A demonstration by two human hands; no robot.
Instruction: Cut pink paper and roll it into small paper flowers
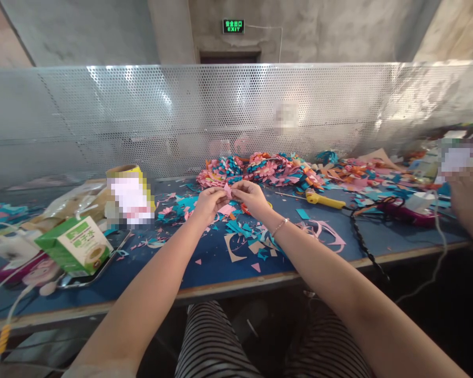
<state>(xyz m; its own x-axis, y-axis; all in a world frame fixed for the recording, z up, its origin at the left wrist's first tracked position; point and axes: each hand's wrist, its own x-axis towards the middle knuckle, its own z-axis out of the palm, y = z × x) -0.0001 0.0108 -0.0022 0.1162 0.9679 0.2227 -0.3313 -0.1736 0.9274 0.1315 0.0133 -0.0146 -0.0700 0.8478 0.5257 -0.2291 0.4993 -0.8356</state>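
Between the fingertips of both hands is a small pink paper piece (227, 190). My left hand (211, 202) pinches it from the left, and my right hand (253, 197), with a bracelet at the wrist, pinches it from the right. The fingers cover part of its edges. Beneath the hands lie blue paper scraps (242, 229), with pink and cream ones among them. Just behind stands a heap of pink, blue and orange paper flowers (264, 170). To the right of my right hand rests a yellow-handled tool (325, 200) with a thin metal shaft and a cord.
A green drink carton (76, 245) and a tape roll (136, 194) stand at the left. A perforated metal panel (173, 115) rises behind the blue table (205, 273). At the right are a purple power strip (412, 212), cords and another person's hand (471, 194).
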